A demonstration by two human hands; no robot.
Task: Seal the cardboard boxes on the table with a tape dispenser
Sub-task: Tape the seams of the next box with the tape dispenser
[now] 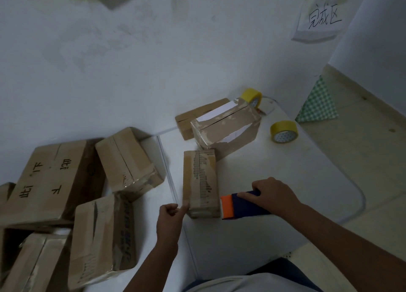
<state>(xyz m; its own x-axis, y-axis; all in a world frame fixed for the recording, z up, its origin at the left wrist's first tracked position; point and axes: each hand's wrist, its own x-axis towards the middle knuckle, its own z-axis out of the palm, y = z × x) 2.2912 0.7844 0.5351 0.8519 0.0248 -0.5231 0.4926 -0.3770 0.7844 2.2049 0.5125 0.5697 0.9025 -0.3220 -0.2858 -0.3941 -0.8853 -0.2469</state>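
Small box [201, 183] lies mid-bench [296, 182], near front edge. Right hand [271, 195] grips blue/orange dispenser [240, 205] at box's near-right corner; left hand [170, 214], fingers curled w/ one fingertip out, steadies left side. Best approach: hold box firm, pull tape straight along seam. Tape rolls [283, 131] & more boxes [224, 129] behind.

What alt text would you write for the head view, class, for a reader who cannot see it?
A person's right hand grips a blue-and-orange tape dispenser against a small cardboard box on a white table, the left hand touching its other side. More boxes and two yellow tape rolls lie around.
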